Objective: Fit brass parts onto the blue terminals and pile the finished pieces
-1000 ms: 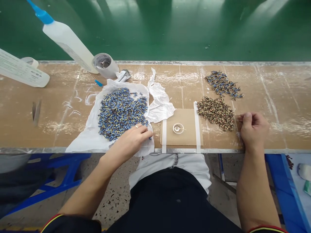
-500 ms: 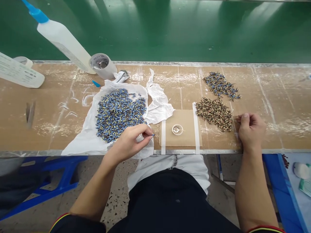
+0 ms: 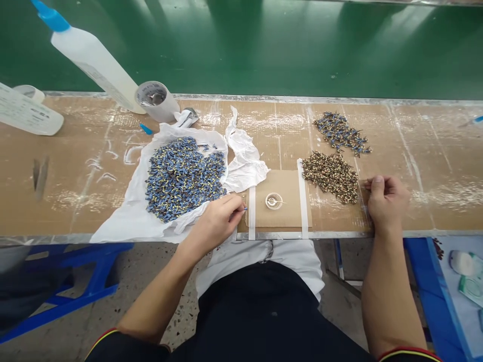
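My left hand pinches a small blue piece just left of a taped cardboard square. Behind that hand, a heap of blue and yellow pieces lies on white paper. My right hand rests at the table's front edge with its fingers closed; what they hold, if anything, is too small to tell. Beside its fingertips lies a pile of brown and cream pieces. A small clear cup with a thin stick across it sits on the cardboard.
A second pile of blue and cream pieces lies farther back. Crumpled paper is behind the cardboard. At the back left are a tape roll, a white bottle with a blue nozzle, another bottle and a blue cap.
My left hand has moved right, away from the blue heap and closer to the cardboard, with the blue piece in its pinch. The right hand stays beside the brown pile.
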{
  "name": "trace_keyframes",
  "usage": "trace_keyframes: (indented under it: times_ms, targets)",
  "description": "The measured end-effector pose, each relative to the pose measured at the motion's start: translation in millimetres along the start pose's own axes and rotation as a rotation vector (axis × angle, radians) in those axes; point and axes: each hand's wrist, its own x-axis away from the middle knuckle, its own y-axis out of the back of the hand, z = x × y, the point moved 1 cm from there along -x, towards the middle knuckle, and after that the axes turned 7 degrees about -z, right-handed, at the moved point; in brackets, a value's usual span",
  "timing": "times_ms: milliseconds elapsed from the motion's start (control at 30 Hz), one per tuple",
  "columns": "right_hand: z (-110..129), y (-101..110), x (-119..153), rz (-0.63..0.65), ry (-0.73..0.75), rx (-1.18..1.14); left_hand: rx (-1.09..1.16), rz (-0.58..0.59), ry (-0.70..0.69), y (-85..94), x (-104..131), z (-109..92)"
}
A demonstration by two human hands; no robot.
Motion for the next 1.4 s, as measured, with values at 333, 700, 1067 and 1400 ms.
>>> trace_keyframes:
  times_ms: [333,700,1067,1400]
  targets:
    - [-1,-1,-1,-0.014,0.008,-0.029,0.036,0.127,0.048,-2.7,-7,-3]
    - [5,0,-3,-0.010,-0.004,-0.026,-0.078,0.174,0.042,-1.7,-3,-7]
    - [7,4,1,-0.160,-0.011,-0.096,-0.129,0.137,0.019,-1.3,-7,-13]
    - [147,7,79,0.474,0.312,-0.517,0.650,0.031,0.313,-21.0,0,6]
